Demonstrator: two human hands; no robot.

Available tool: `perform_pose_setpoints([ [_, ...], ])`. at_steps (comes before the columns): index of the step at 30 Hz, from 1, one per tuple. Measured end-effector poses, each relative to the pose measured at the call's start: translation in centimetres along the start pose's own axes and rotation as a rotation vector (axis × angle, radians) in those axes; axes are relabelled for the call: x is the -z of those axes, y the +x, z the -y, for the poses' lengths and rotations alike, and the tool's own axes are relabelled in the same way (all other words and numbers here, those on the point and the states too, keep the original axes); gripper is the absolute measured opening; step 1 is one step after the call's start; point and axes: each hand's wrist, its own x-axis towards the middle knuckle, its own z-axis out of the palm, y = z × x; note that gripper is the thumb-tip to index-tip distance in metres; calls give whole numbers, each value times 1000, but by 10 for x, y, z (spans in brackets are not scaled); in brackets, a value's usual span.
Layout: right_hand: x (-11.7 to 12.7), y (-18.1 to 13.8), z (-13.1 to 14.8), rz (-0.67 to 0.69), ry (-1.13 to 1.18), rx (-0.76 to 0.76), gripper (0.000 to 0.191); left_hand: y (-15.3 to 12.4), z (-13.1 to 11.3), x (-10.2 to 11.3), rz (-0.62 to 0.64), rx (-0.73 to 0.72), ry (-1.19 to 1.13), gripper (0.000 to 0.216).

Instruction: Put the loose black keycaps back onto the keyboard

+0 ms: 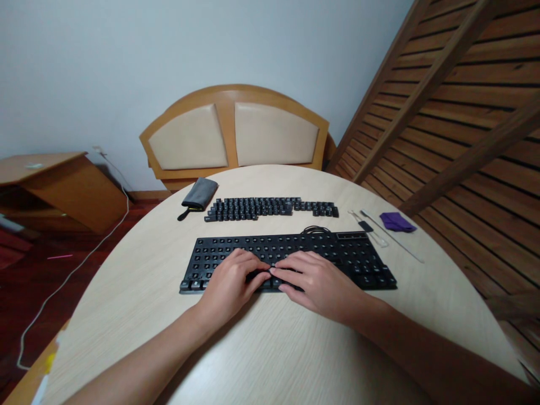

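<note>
A black keyboard with its keycaps off lies across the middle of the round table. Both hands rest on its front row, fingertips meeting at the centre. My left hand is curled, its fingers pressed together on a long black keycap in the bottom row. From the other side, my right hand reaches in, fingers close together on the same keycap. The hands cover most of that keycap. Several loose black keycaps are laid out in rows behind the keyboard.
A dark grey pouch lies at the back left of the table. At the back right are thin metal tools and a purple cloth. A padded chair back stands beyond the table. A white cable runs over the floor on the left.
</note>
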Motion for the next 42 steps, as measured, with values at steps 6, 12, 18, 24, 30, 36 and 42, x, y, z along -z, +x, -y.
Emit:
perform_pose_setpoints([
  [6, 0, 0, 0, 20, -16, 12, 28, 1, -1, 1, 23, 3, 4, 13],
  [12, 0, 1, 1, 29, -10, 3, 28, 2, 0, 2, 30, -1, 4, 11],
  [18, 3, 1, -3, 45, 9, 24, 28, 2, -1, 5, 39, 1, -6, 11],
  [24, 4, 0, -4, 37, 10, 19, 28, 11, 3, 12, 31, 33, 0, 16],
  [30, 4, 0, -4, 44, 38, 8, 28, 48, 37, 22, -91, 80, 224, 19],
  [36, 6, 1, -3, 38, 39, 6, 28, 84, 64, 24, -76, 108, 470, 21],
  [42, 4, 0, -3, 46, 38, 3, 29, 102, 71, 21, -42, 126, 513, 25],
])
